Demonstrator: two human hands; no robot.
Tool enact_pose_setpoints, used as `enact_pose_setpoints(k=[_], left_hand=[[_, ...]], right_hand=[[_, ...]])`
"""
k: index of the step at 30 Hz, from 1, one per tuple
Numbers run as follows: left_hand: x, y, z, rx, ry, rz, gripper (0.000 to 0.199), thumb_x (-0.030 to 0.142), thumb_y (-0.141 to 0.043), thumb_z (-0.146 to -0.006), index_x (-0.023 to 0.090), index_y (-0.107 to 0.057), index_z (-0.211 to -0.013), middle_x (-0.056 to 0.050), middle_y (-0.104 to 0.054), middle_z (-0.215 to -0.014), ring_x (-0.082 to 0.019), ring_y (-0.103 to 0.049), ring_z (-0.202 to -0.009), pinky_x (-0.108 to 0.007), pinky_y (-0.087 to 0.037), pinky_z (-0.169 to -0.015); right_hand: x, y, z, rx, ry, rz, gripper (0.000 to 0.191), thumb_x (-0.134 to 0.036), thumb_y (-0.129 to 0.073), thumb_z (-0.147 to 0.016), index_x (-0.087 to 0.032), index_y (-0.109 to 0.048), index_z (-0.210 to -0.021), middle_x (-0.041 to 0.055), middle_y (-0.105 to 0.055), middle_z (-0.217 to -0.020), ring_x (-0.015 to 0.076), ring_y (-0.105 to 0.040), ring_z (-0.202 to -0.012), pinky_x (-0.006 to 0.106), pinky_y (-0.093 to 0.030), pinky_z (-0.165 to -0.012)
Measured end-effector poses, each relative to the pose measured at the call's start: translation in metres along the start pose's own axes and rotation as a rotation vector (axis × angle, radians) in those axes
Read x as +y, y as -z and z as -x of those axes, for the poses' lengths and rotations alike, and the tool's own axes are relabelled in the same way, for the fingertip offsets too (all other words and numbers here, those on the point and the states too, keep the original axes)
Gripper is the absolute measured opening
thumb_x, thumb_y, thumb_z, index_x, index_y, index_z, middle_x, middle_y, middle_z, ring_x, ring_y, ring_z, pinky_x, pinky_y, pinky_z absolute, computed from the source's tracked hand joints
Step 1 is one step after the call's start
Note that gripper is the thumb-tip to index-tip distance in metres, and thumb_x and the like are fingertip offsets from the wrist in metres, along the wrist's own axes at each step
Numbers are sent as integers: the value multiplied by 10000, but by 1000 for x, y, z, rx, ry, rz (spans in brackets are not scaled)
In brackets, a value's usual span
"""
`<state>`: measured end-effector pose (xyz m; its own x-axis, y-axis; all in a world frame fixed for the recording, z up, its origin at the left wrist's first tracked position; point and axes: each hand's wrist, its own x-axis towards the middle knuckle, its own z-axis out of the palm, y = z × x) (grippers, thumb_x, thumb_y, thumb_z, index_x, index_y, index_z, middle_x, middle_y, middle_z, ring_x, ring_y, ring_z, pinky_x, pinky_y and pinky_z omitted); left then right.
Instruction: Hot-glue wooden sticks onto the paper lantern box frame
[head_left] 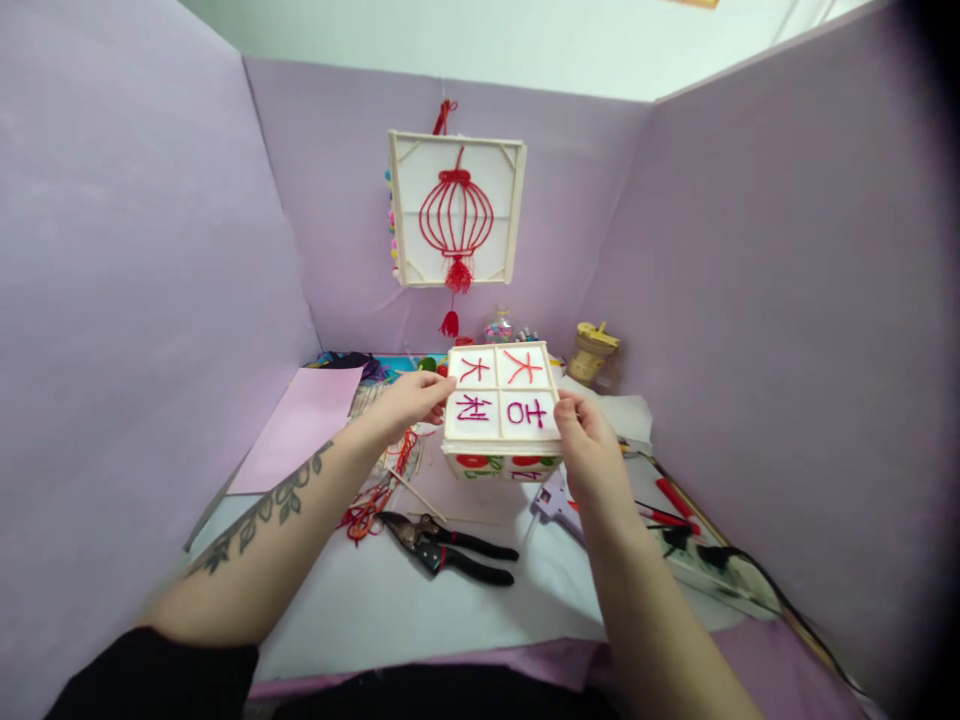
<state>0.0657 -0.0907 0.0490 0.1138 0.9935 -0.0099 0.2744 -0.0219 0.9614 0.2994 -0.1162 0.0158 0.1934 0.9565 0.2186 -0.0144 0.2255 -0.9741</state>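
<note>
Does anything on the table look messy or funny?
Yes, the red and orange yarn lies in a loose tangle near the tip of the pruning shears, not neatly wound. The white lettered box in the left hand and right hand shows no clear damage.

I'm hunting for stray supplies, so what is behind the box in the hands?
Beyond the far edge of the box, a jar shows, with a cup off to the right. The jar's base and anything directly behind the box are covered.

A craft workspace: lilac panels (330, 170) wall the table (337, 625); from mid-view, yarn (363, 517) lies at seven o'clock, shears (433, 553) at six, glue gun (556, 503) at five
</note>
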Motion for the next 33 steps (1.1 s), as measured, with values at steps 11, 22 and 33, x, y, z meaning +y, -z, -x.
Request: enact_pose_setpoints(k=[11,22,33], left_hand=[[62,15,-63,-53,55,-384,106,265,-722,-660,160,-722,-672,-73,-704,-663,-184,-609,-573,-289,-429,-563],[84,-24,-63,-241,-92,-686,121,189,-705,-602,190,-760,-710,-31,-711,-669,-176,-612,-612,-259,-405,-564],[72,-37,-45,-157,-227,-741,223,219,-614,-727,155,-775,-867,-70,-722,-770,-196,-630,-707,-284,-420,-622]], right_hand=[[23,15,25,-230,-69,31,697,-718,-450,-879,-182,-606,-1296,173,-582,-1344,274,-610,-1095,370,-540,-753],[68,0,109,-415,-270,-244,688,-674,-535,-867,-267,-454,-1416,158,-384,-1540,295,-532,-1280,446,-520,-946],[55,68,81,-289,230,886,294,-355,-483,-940,-160,-682,-1035,150,-679,-1033,326,-589,-1020,498,-465,-901]])
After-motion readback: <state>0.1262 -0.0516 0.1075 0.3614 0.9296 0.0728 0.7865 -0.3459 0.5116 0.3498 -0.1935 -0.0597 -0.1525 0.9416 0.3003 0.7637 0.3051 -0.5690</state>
